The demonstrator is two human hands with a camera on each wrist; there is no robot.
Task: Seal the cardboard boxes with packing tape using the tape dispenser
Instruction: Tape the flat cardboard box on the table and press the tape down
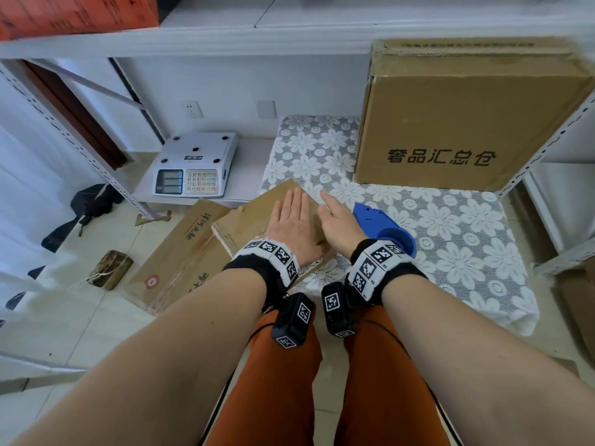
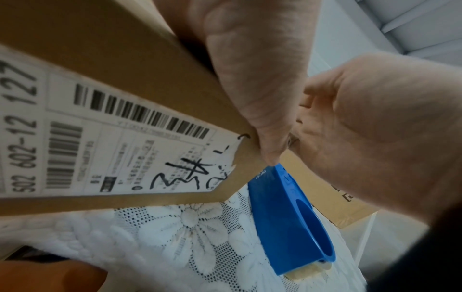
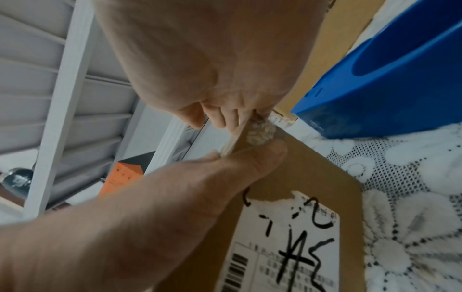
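The left hand [image 1: 291,220] lies flat, fingers straight and together, palm down on the top of a small cardboard box [image 1: 244,220]. The right hand [image 1: 338,225] rests just beside it on the same top, fingers stretched forward and loose, gripping nothing. In the right wrist view the two hands [image 3: 200,59] meet at the box's near upper edge, where a crumpled scrap of tape [image 3: 260,133] clings to the corner; the left thumb [image 3: 250,160] lies against the box's side wall. That side carries a white shipping label [image 2: 112,142] with barcodes and black handwriting.

The box sits under both palms at the near corner of a table covered with a lace flower-patterned cloth [image 1: 450,226]. Just to the right of the right hand, lying on the cloth and untouched, is the blue tape dispenser [image 1: 383,228]. Beyond the right hand, farther back on the cloth, stands a large cardboard box [image 1: 467,123] printed with black characters.

To the left of the left hand, lower down, flattened cardboard [image 1: 180,255] lies on the tiled floor, and beyond it an electronic scale [image 1: 196,164] rests on a low white shelf. The person's orange trousers [image 1: 380,381] show below the forearms.
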